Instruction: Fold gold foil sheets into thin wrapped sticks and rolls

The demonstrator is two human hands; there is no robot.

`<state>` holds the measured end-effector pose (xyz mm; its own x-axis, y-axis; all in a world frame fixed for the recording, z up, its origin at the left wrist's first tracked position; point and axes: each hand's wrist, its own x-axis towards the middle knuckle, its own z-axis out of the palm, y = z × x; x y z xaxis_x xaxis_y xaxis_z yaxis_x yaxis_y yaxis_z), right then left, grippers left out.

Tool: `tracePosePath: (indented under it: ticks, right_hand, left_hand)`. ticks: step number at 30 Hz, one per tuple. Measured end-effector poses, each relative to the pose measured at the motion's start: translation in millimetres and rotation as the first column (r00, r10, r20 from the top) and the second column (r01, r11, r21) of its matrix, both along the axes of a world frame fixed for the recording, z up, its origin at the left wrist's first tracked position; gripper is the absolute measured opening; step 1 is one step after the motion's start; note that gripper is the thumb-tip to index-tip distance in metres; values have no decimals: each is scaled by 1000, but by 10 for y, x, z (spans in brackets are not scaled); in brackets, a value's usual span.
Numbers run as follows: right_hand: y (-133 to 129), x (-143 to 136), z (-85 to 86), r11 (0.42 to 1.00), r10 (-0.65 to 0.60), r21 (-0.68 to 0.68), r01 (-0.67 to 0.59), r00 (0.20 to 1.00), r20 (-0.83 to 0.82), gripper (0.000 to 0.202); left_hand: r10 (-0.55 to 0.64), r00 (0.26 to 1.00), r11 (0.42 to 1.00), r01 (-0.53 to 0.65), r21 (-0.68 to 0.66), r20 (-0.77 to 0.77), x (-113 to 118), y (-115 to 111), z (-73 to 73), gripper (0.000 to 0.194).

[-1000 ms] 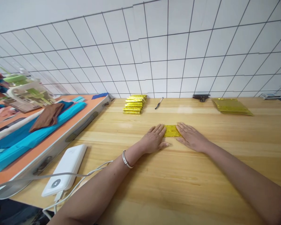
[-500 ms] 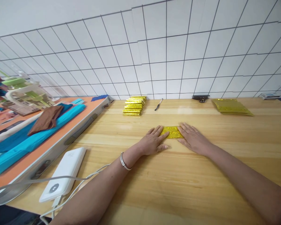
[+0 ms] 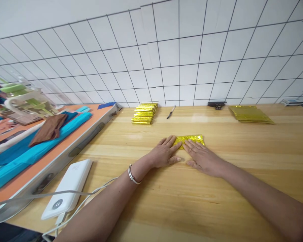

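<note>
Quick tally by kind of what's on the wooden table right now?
Gold foil piece under the left hand and right hand: 1
Folded gold stack: 1
Flat gold sheets pile: 1
Pen: 1
Black clip: 1
White power bank: 1
Total: 6

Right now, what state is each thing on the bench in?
Left hand: flat, fingers on the foil's left end.
Right hand: flat, pressing on the foil.
Gold foil: folded, lying flat under both hands.
Foil stack: folded pieces piled near the wall.
Foil sheets: lying flat, unfolded.
Pen: lying loose.
Power bank: cable plugged in.
</note>
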<state>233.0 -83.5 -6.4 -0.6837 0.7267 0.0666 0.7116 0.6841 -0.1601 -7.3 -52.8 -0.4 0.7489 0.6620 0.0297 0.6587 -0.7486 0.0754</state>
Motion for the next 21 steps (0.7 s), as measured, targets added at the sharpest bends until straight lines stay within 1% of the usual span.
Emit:
tracePosePath:
  ticks: [3,6,8,10,12,18,21]
  right_hand:
    - [2,4,-3,1000,7,-3,-7,1000,-7,70]
    - [6,4,-19,1000,5,1,-5,1000,-18,70]
    - [7,4,-29,1000,3,2,-3,1000,-12,70]
    - [5,5,-35,1000,3,3,-3,1000,-1,70]
    - [0,3,-40,1000,1,4,-1,1000,7,70]
    - [36,-18,-37,1000,-20,-3,20,1000,-22,67]
    - [101,-22,-32,994,-110,-7,109,992,-70,60]
  left_hand:
    - [2,1000,1000,-2,-1,9,-7,0,-1,69]
    - [20,999,1000,-21,12,37,12,-2,-5,61]
    - [71,994,997,-74,36,83,50,2,-13,57]
    - [144,980,986,-154,64,138,103,12,-28,54]
    - [194,967,974,-210,85,165,157,23,-48,52]
    - [231,964,963,-246,114,130,219,22,-91,48]
    - [234,964,963,-248,105,123,210,19,-92,48]
